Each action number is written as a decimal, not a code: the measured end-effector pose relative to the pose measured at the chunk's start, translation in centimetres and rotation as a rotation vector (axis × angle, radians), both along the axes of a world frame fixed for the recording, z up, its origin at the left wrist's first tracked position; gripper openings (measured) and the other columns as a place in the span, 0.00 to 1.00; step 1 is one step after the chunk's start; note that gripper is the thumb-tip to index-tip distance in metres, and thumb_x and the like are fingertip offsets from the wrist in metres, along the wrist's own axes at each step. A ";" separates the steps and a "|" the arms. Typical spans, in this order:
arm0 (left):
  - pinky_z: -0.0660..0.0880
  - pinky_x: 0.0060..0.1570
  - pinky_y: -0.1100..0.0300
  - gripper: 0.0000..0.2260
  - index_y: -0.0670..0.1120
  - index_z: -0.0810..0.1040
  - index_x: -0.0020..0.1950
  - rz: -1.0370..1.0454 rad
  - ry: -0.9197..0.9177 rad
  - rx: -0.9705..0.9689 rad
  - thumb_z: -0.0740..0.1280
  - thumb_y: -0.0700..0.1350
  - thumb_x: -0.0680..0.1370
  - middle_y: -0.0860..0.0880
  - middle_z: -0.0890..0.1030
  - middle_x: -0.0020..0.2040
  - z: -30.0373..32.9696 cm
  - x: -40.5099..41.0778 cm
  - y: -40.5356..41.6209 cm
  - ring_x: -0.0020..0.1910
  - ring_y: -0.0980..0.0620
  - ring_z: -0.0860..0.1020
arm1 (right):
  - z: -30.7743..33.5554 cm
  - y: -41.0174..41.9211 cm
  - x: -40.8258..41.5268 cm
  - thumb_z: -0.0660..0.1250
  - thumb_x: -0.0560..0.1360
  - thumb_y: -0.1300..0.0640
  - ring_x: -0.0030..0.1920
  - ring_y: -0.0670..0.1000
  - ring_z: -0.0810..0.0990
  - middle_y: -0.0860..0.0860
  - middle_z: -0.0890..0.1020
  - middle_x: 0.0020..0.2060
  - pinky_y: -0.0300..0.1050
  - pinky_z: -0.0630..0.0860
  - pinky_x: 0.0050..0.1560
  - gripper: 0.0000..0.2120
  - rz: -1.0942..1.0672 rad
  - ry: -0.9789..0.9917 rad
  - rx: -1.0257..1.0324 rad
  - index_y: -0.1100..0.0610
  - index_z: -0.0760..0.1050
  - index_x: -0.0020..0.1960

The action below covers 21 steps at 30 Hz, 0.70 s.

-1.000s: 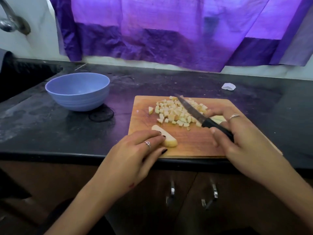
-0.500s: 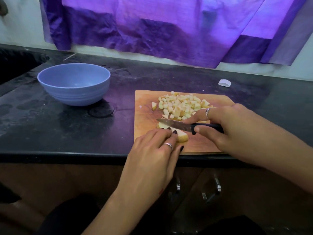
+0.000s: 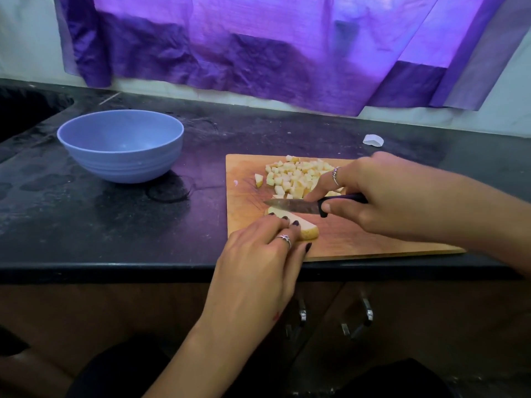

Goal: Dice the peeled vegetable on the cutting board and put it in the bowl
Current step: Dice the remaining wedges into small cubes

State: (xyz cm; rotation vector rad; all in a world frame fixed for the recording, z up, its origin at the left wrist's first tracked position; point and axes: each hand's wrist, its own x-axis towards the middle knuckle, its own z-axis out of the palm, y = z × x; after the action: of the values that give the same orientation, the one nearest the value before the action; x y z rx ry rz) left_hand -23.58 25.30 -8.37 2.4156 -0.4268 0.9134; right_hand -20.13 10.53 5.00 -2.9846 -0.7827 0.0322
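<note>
Head view is looking down at a wooden board (image 3: pixel 359 239) lying on a dark counter (image 3: pixel 115 225), its near edge close to the counter's front lip. A pale slab (image 3: pixel 304 225) of peeled vegetable is lying flat on the board's near left part. The left hand (image 3: pixel 258 262) is reaching in from below, its fingers bent and their tips pressing down on the slab, holding it in place; only the slab's far edge and right end are showing past the fingers. The right hand (image 3: pixel 382 196) is coming in from the right and gripping the dark handle of a knife (image 3: pixel 301 206), forefinger stretched along the top. The blade is pointing left and sitting on the slab's far edge, just beyond the left fingertips. Behind the knife, toward the board's far side, a heap of dice (image 3: pixel 293 176) is lying, partly hidden by the right hand, with one cube sitting a little apart on its left. A blue bowl (image 3: pixel 120 159) is standing on the counter well to the left of the board. A small white scrap (image 3: pixel 373 140) is lying beyond the board, and purple cloth (image 3: pixel 258 47) is hanging on the wall.
</note>
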 end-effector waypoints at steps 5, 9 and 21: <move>0.73 0.36 0.61 0.04 0.47 0.83 0.45 0.078 0.000 -0.035 0.72 0.46 0.73 0.54 0.80 0.40 0.7 0.0 -0.8 0.37 0.55 0.77 | 1.8 0.4 1.0 0.63 0.77 0.48 0.32 0.33 0.73 0.33 0.75 0.24 0.44 0.69 0.38 0.07 0.036 0.046 -0.109 0.38 0.77 0.52; 0.66 0.36 0.65 0.04 0.47 0.83 0.43 0.120 0.004 -0.066 0.73 0.46 0.71 0.55 0.79 0.38 0.8 0.0 -1.1 0.33 0.55 0.76 | 2.3 0.6 1.5 0.63 0.76 0.46 0.32 0.30 0.72 0.25 0.72 0.27 0.45 0.71 0.36 0.08 0.040 0.069 -0.143 0.36 0.76 0.54; 0.71 0.35 0.61 0.03 0.48 0.83 0.44 0.117 0.028 -0.119 0.73 0.45 0.72 0.55 0.79 0.39 0.6 0.2 -1.0 0.35 0.54 0.77 | 1.4 -0.5 1.7 0.63 0.78 0.49 0.31 0.34 0.72 0.22 0.70 0.28 0.42 0.69 0.38 0.07 0.066 0.078 -0.087 0.41 0.78 0.53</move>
State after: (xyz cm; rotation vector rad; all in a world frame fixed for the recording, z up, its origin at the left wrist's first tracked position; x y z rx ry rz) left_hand -23.40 24.34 -7.77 2.3613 -0.2166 0.9258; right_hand -18.45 9.98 6.45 -3.0159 -0.8930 0.1898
